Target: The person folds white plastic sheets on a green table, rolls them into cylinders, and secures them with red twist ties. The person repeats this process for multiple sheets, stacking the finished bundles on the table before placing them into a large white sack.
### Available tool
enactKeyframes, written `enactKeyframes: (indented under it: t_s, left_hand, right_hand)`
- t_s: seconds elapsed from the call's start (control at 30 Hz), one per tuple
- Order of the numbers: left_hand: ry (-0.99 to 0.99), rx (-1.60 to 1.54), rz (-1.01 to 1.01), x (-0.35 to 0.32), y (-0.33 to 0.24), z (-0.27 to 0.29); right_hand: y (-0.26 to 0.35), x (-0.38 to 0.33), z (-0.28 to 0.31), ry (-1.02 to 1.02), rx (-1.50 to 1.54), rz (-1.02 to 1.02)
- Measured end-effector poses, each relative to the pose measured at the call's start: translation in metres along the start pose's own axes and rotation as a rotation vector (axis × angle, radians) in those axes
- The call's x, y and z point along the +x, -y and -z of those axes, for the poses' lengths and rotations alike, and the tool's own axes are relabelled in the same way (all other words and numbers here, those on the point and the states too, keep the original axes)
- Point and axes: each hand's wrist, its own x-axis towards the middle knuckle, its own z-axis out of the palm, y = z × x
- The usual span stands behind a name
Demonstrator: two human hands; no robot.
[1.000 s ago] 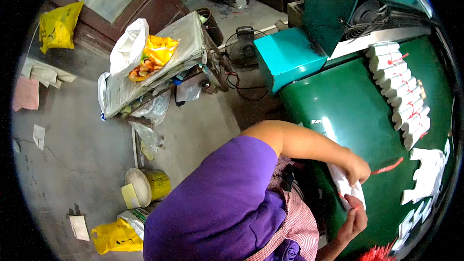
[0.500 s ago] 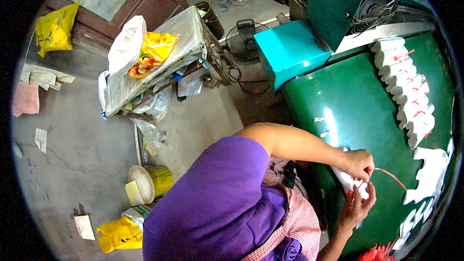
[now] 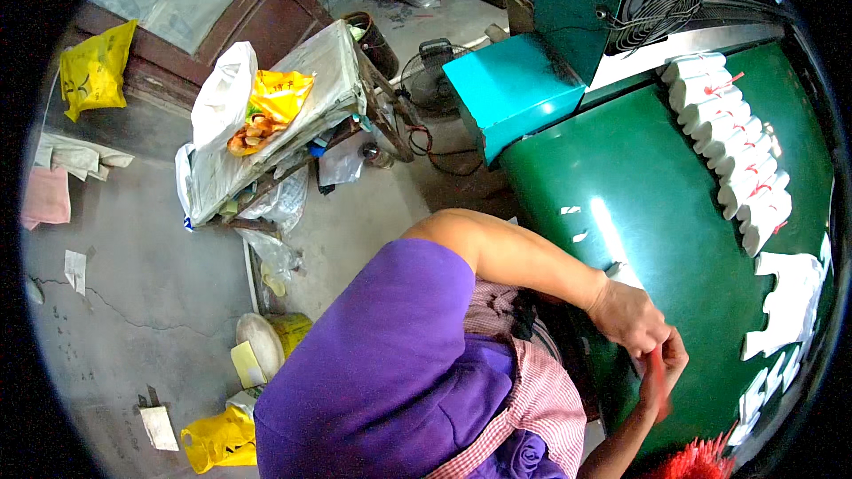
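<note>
Red string no longer stretched out; hands drawn together over green table.
Left hand closed, right hand pinching red string; white bundle hidden, contents unclear; likely tying; next probably tighten knot, add to white bundle row.

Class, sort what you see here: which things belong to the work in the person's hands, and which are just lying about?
In use: left hand, right hand, red string, tied white bundles, green table.
Lying about: yellow bag, floor fan, cluttered stand, bucket.
</note>
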Motion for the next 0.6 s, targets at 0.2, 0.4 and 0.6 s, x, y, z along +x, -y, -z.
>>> enactKeyframes:
  t_s: [0.2, 0.4, 0.6]
  left_hand:
    - [-0.015, 0.088, 0.670, -0.012, 0.077, 0.026]
    - [-0.018, 0.305, 0.697, -0.017, 0.108, 0.067]
    - [0.088, 0.641, 0.779, -0.040, 0.155, 0.092]
  right_hand:
    - [0.032, -0.020, -0.029, 0.108, -0.896, 0.548]
    - [0.049, 0.044, 0.004, 0.098, -1.068, 0.383]
    - [0.054, 0.177, 0.112, -0.778, -0.539, 0.362]
